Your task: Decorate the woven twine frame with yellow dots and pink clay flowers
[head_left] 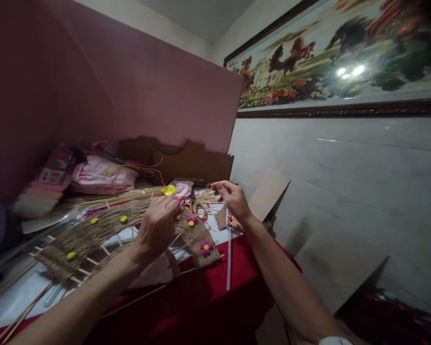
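Note:
A fan-shaped weave of brown twine (104, 230) on thin wooden sticks lies across the table, dotted with yellow pompoms and pink-and-yellow felt flowers (205, 247). My left hand (160, 225) rests on the weave near its middle, fingers curled and pinched on the twine. My right hand (232, 196) is raised beyond the weave's right end, fingers pinched on a thin strand of twine. Scissors with yellow handles (195, 206) lie between the two hands.
A bundle of thin sticks (122, 196) lies behind the weave. Pink cloth bags (100, 175) and a cardboard box (190, 160) stand at the back. A red cloth (201, 297) covers the table's near edge. Cardboard sheets (269, 191) lean on the tiled wall at right.

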Motion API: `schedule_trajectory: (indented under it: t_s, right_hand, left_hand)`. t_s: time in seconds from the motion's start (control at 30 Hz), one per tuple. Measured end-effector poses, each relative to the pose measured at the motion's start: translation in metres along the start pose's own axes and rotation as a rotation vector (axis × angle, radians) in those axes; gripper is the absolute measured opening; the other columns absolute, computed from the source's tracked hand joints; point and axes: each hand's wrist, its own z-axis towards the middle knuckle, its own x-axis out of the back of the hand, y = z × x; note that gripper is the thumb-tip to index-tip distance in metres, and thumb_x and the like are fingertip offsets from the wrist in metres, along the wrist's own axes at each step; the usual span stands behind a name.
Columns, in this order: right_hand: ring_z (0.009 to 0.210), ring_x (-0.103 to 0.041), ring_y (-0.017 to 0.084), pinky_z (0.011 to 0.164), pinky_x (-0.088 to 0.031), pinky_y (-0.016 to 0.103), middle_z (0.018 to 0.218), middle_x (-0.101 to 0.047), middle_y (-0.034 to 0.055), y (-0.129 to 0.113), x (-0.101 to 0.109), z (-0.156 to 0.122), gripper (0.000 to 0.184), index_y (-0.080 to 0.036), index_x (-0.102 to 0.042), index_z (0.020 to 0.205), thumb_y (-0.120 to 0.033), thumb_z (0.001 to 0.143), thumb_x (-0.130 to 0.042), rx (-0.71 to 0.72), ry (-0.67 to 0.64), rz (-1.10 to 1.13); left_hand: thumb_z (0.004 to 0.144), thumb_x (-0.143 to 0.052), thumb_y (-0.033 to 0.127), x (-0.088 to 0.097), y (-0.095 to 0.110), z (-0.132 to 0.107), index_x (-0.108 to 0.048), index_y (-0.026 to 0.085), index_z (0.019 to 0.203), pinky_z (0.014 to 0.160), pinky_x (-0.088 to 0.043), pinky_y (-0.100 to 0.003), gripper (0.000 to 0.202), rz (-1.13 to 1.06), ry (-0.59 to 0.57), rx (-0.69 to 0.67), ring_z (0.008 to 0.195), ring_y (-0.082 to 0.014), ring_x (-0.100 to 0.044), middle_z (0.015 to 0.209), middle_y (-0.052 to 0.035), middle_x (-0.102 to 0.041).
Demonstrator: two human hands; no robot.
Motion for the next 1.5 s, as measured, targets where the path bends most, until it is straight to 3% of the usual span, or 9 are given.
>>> schedule_trajectory:
  t_s: [0.17,0.27,0.4,0.7,0.93,1.17,1.27,1.37,1.5]
  right_hand:
    - [0.064,-0.058,0.015,0.051,-0.043,0.023,0.074,-0.064,0.0064,0.015,0.017,0.001,0.037,-0.012,-0.063,0.086,-0.04,0.085,-0.04,-0.088,-0.025,-0.25]
    - [0.06,-0.055,0.014,0.054,-0.039,0.022,0.064,-0.063,0.0033,0.029,0.007,-0.003,0.028,-0.015,-0.065,0.069,-0.035,0.08,-0.049,-0.072,-0.104,-0.353]
    - [0.059,-0.052,0.013,0.055,-0.035,0.022,0.06,-0.062,0.0015,0.036,-0.008,-0.001,0.023,-0.015,-0.066,0.066,-0.029,0.079,-0.052,-0.044,-0.214,-0.459]
    - [0.057,-0.048,0.012,0.055,-0.03,0.023,0.059,-0.06,0.0005,0.02,-0.03,0.014,0.024,-0.016,-0.066,0.064,-0.023,0.081,-0.051,0.016,-0.372,-0.558]
    - [0.069,-0.055,0.014,0.064,-0.036,0.024,0.077,-0.066,0.003,-0.015,-0.034,-0.01,0.018,-0.018,-0.069,0.076,-0.021,0.082,-0.053,0.06,-0.416,-0.544]
    - [0.078,-0.056,0.017,0.07,-0.039,0.027,0.084,-0.066,0.0063,-0.009,-0.024,-0.015,0.015,-0.016,-0.068,0.08,-0.021,0.082,-0.053,0.088,-0.29,-0.517]
    - [0.073,-0.056,0.016,0.066,-0.039,0.026,0.08,-0.066,0.0052,0.003,-0.022,-0.005,0.018,-0.015,-0.068,0.079,-0.023,0.082,-0.051,0.018,-0.325,-0.514]
    - [0.06,-0.053,0.013,0.056,-0.036,0.023,0.064,-0.063,0.0017,0.011,-0.024,0.006,0.024,-0.015,-0.067,0.068,-0.023,0.081,-0.049,-0.022,-0.376,-0.518]
    - [0.056,-0.049,0.012,0.052,-0.032,0.021,0.058,-0.059,0.0,0.015,-0.029,0.019,0.027,-0.014,-0.066,0.062,-0.023,0.08,-0.048,-0.037,-0.438,-0.52]
  left_hand:
    - [0.084,-0.041,0.012,0.004,-0.007,0.002,-0.044,0.02,0.061,0.057,-0.034,-0.028,0.024,-0.037,0.081,0.062,0.059,-0.0155,-0.042,0.058,-0.0009,-0.048]
    - [0.085,-0.041,0.016,0.006,-0.014,0.001,-0.045,0.02,0.064,0.056,-0.034,-0.027,0.022,-0.037,0.131,0.133,0.058,-0.015,-0.044,0.059,0.0001,-0.048]
    - [0.086,-0.044,0.021,0.012,-0.023,0.001,-0.044,0.02,0.069,0.056,-0.035,-0.025,0.017,-0.02,0.21,0.304,0.057,-0.0136,-0.046,0.061,0.002,-0.047]
    - [0.08,-0.055,0.026,0.024,-0.04,0.004,-0.053,0.019,0.068,0.061,-0.041,-0.026,0.014,-0.033,0.32,0.402,0.061,-0.0146,-0.054,0.063,0.0004,-0.057]
    - [0.085,-0.047,0.028,0.033,-0.04,0.007,-0.052,0.018,0.061,0.055,-0.037,-0.025,0.026,-0.056,0.292,0.435,0.051,-0.0122,-0.049,0.052,0.0018,-0.051]
    - [0.076,-0.06,0.032,0.049,-0.061,0.01,-0.056,0.019,0.071,0.056,-0.04,-0.024,0.015,-0.073,0.475,0.614,0.057,-0.0121,-0.053,0.061,0.0024,-0.056]
    - [0.082,-0.052,0.031,0.048,-0.067,0.006,-0.056,0.019,0.068,0.058,-0.04,-0.025,0.019,-0.02,0.37,0.617,0.057,-0.0134,-0.054,0.059,0.0012,-0.057]
    - [0.087,-0.041,0.036,0.042,-0.071,0.001,-0.054,0.019,0.061,0.06,-0.036,-0.029,0.034,0.233,0.061,0.629,0.06,-0.0183,-0.056,0.058,-0.0025,-0.058]
    - [0.089,-0.035,0.036,0.034,-0.075,-0.006,-0.059,0.019,0.074,0.062,-0.034,-0.032,0.033,0.411,-0.296,0.594,0.075,-0.0246,-0.06,0.076,-0.0084,-0.065]
